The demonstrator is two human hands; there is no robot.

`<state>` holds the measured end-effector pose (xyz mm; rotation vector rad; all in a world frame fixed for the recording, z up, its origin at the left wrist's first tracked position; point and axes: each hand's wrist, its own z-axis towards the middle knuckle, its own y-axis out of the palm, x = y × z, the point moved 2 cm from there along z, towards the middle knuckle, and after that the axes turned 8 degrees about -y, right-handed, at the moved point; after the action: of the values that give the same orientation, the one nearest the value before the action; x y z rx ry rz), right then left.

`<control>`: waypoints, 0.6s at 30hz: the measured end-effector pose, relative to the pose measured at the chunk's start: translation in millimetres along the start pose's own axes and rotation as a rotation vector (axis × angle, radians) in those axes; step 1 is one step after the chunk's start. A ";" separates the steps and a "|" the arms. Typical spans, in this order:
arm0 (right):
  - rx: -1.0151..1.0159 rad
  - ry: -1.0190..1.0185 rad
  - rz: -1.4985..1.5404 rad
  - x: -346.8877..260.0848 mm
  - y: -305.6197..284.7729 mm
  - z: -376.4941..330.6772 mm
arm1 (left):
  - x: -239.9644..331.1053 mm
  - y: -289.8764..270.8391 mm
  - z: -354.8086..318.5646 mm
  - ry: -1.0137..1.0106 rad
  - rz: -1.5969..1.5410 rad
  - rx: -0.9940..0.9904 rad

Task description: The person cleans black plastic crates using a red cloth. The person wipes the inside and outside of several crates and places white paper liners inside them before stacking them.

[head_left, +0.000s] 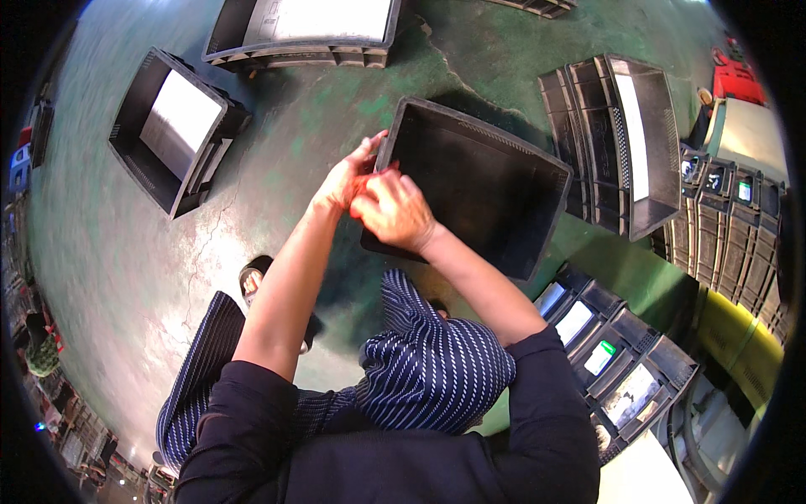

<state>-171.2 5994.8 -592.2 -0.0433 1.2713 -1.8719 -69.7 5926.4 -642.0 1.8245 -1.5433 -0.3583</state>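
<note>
Black plastic in a deep rectangular crate [483,189], just ahead of the knees. Faces mouth-up toward the head camera, long axis slanting from upper left down to lower right, one short end turned left toward both hands. Cannot tell whether resting on the floor or raised off it. At that left end, bare left hand [342,186] beside the rim, fingers partly stretched upward, against bunched, soft-looking red material [361,186]; cannot tell how much of a grip. Just to the right, bare right hand [395,212] with fingers curled in around the same bunch, fingertips partly hidden. Around, on green painted floor [277,143]: black crate with white sheet [133,118] at left, wide black crate [336,57] ahead, stacked black crates [579,126] at right. Nearer, small black bins with white labels [625,323] beside the right elbow.
</note>
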 end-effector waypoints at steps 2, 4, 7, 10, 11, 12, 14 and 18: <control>-0.008 0.175 -0.199 31.2 -9.7 21.8 | -2.3 -16.0 -0.4 0.072 -0.010 -0.127; 0.049 0.263 -0.390 91.0 -22.8 29.6 | -4.4 -1.3 4.2 0.082 0.043 -0.020; -0.012 0.331 -0.394 94.7 -24.5 45.0 | -9.7 -6.6 15.5 0.225 0.095 0.061; -0.015 0.279 -0.323 36.9 -8.2 14.6 | -16.7 -12.1 21.0 0.247 -0.103 0.148; -0.014 0.218 -0.230 13.7 -1.8 -2.7 | -16.7 -13.7 20.3 0.266 -0.167 0.086; -0.026 0.213 -0.127 -10.5 -0.3 -16.7 | -18.3 -19.4 21.9 0.205 -0.161 0.004; -0.045 0.164 -0.092 -18.6 -2.3 -17.8 | -17.2 -25.8 24.7 0.229 -0.118 -0.002; -0.033 0.550 -0.292 78.5 -20.5 40.8 | -18.7 2.8 23.3 0.306 0.091 0.285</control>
<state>-215.2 5915.5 -588.6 0.3030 1.7395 -2.2012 -90.8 5936.1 -660.9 1.9075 -1.5100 0.1867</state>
